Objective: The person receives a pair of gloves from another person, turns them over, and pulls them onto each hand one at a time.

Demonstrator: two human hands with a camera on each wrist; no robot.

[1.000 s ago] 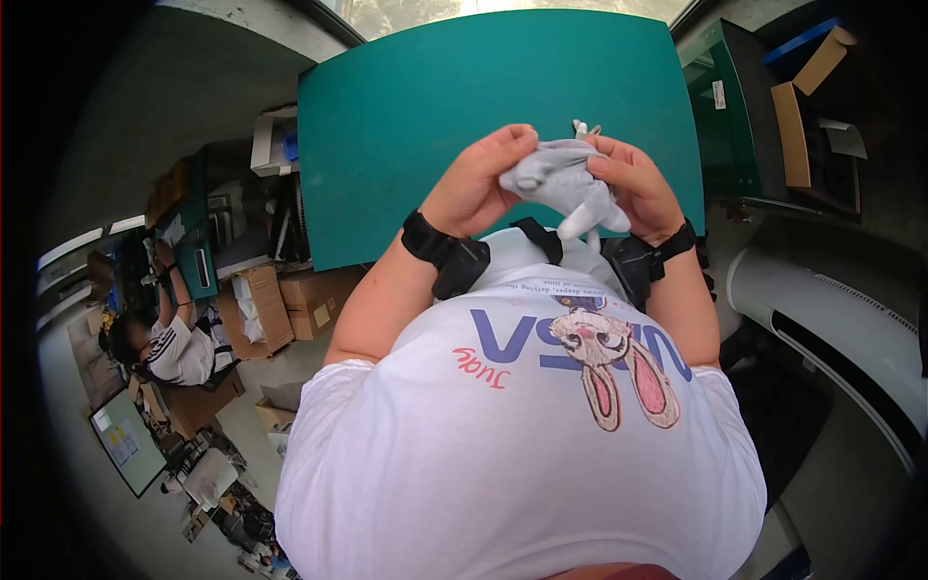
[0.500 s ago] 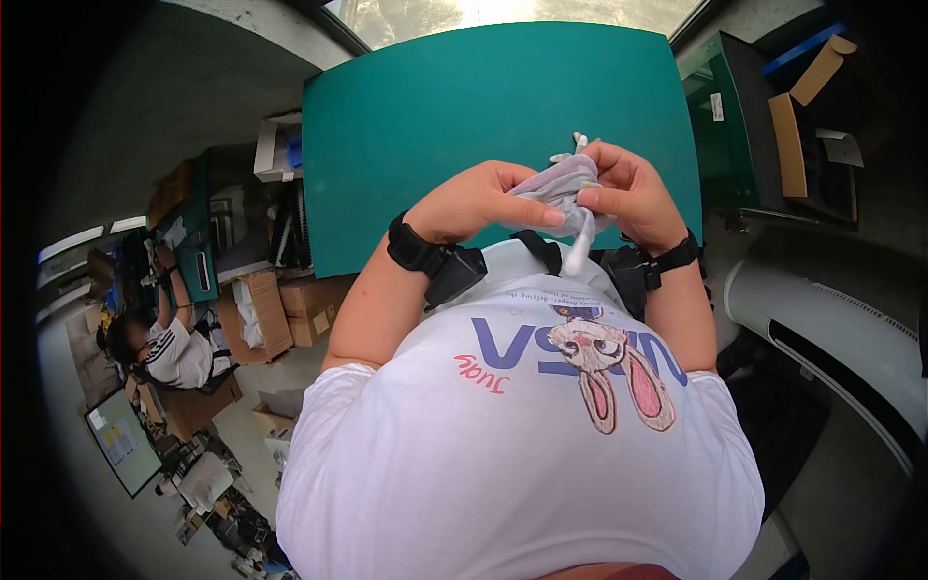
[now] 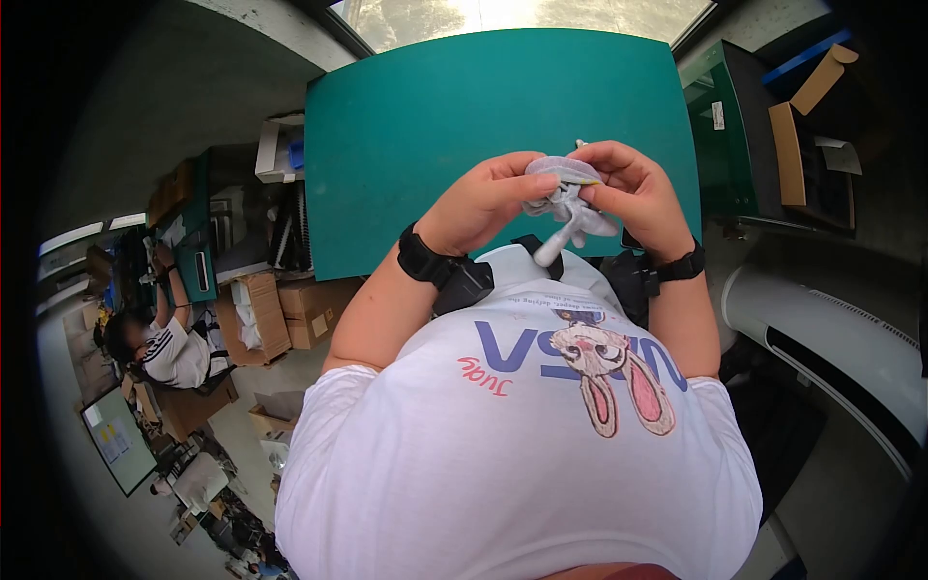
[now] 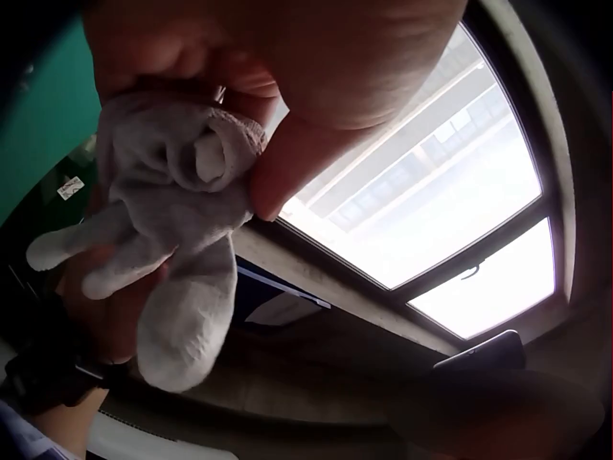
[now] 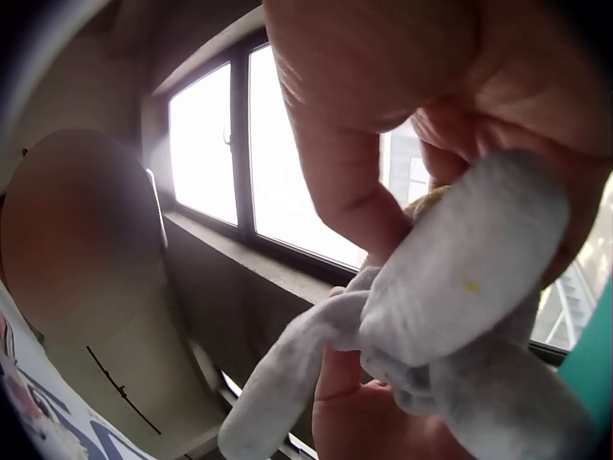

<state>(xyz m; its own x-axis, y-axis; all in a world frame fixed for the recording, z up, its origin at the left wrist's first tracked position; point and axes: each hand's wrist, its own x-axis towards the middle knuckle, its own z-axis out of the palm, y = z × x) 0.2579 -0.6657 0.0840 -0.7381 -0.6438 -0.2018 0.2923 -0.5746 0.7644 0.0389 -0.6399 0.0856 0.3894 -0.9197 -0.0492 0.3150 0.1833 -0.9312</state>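
A soft grey fabric piece (image 3: 580, 217), like a plush toy with several rounded, pale-tipped limbs, is held in front of the chest near the table's front edge. My left hand (image 3: 483, 201) pinches its bunched upper edge between thumb and fingers. From the other side my right hand (image 3: 640, 198) grips it, thumb on top beside a yellow bit. In the left wrist view the fabric (image 4: 177, 206) shows a folded rim around a pale inner bulge, with limbs dangling below. A thick pale limb (image 5: 469, 259) fills the middle of the right wrist view.
The green table (image 3: 435, 106) lies beyond the hands, below a window (image 3: 522, 14). Cardboard boxes (image 3: 309, 314) stand at the left, where another person (image 3: 179, 353) sits at a second table. An open carton (image 3: 788, 155) lies on the dark-topped unit at the right.
The fabric piece has gone from stretched between the hands to bunched up, its limbs now hanging toward the body. My left thumb has come over its top, and both hands have shifted their hold.
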